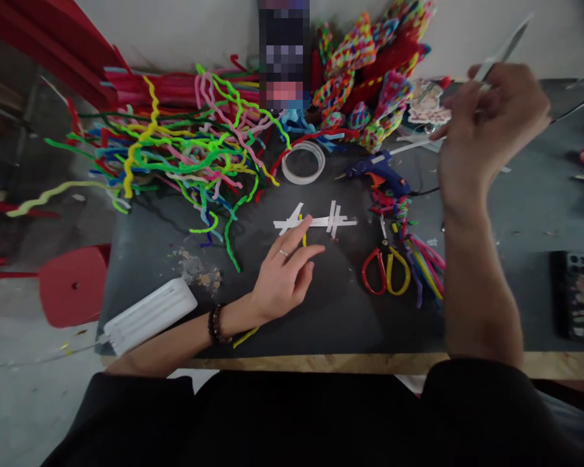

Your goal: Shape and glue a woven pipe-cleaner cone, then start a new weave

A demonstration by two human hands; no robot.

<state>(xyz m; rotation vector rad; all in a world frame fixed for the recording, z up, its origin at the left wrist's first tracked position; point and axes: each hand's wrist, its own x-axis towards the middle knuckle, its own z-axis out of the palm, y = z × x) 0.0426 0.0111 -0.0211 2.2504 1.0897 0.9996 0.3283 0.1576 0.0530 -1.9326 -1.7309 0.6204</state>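
White strips: laid on the dark tabletop (340,318) at centre, one set lengthwise with others crossed over it; white strips (331,218) reached by a left fingertip.
Left hand: left hand (284,279) lowered, fingers spread, nothing seen gripped; yellow stem (304,240) seen between the fingers, apparently crossing the strips.
Right hand: right hand (500,107) raised well apart from the left, fingers closed on a slim pale item (508,48); too blurred to be identified.
Done: crossed layout judged partly formed; one slanted strip placed at left, two near-upright at right.
Left to do: held item not yet set down; remaining strip count cannot be told.
Strip count: at least four; overlaps not resolved.
Tools: one tape roll (304,163), one glue gun (382,170), one pair of scissors (386,271).
Fuzzy stems: heap (185,152) at upper left; dozens, not countable.
Other singles: one phone (583,295), one white device (150,314), one red stool (72,285).
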